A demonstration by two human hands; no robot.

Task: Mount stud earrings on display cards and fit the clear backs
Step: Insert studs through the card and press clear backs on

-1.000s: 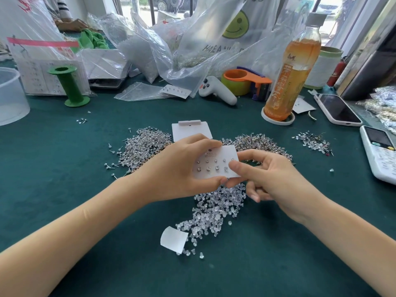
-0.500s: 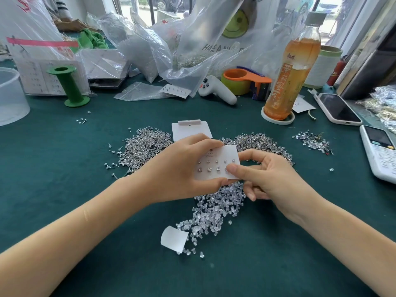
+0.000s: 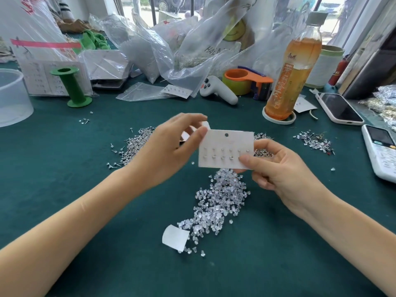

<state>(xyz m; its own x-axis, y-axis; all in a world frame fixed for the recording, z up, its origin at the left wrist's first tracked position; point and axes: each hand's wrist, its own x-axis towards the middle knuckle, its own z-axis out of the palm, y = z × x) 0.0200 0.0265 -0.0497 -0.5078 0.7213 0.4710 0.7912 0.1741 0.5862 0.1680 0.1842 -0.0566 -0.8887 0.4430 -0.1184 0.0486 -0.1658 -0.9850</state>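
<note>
Display card [image 3: 227, 146] raised higher above green table [image 3: 64, 168]

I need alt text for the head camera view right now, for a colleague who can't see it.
Two bare hands hold a white display card carrying two rows of stud earrings above a green table; the right hand pinches its lower right corner, the left hand touches its left edge. Below lies a pile of clear backs; loose studs lie left.
</note>
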